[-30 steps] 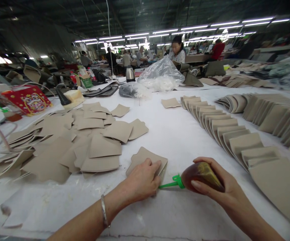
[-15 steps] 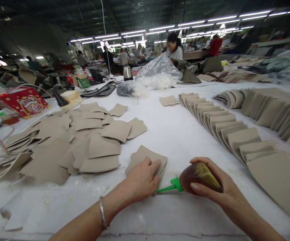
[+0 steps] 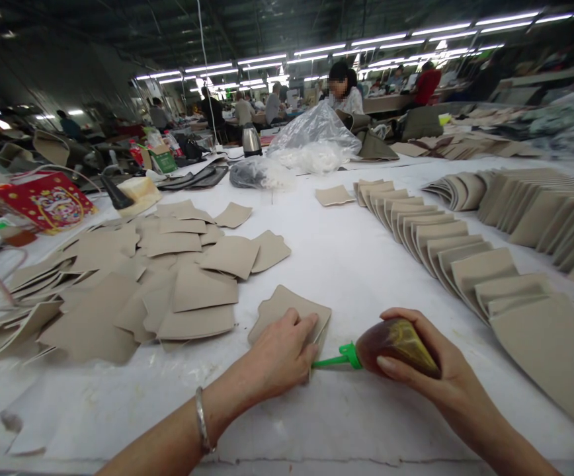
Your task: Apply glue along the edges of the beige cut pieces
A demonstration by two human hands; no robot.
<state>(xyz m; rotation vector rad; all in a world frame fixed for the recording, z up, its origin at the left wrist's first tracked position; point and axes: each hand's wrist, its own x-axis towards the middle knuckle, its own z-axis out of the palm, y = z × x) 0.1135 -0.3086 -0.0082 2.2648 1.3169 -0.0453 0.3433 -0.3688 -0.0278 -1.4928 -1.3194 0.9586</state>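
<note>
The beige piece (image 3: 287,301) lies on the table (image 3: 366,430) near the middle of the near edge, its notched side turned toward the table's left edge. The left hand (image 3: 284,350) is on it, fingers bent and pressing down on its right-hand part; whether the thumb pinches it from below cannot be told. From the right hand (image 3: 423,360) the piece lies toward the table's left edge, with the bottle (image 3: 396,347) between. The right hand is wrapped around that bottle, thumb on the near side. The bottle's long axis runs roughly along the near edge, and its green nozzle (image 3: 336,359) points at the piece's right side, the tip just beside the left fingers. The left hand is the nearer one, being already on the piece.

Toward the table's left edge is a loose heap of beige pieces (image 3: 207,291); toward the right edge an overlapping row (image 3: 483,271) runs away from the near right corner. A clear plastic bag (image 3: 311,135) sits near the far edge.

Fingers hide the piece's near corner and the nozzle's tip, so contact is unclear. The bottle hides most right-hand fingers. Farther rows are cut off at the right.
</note>
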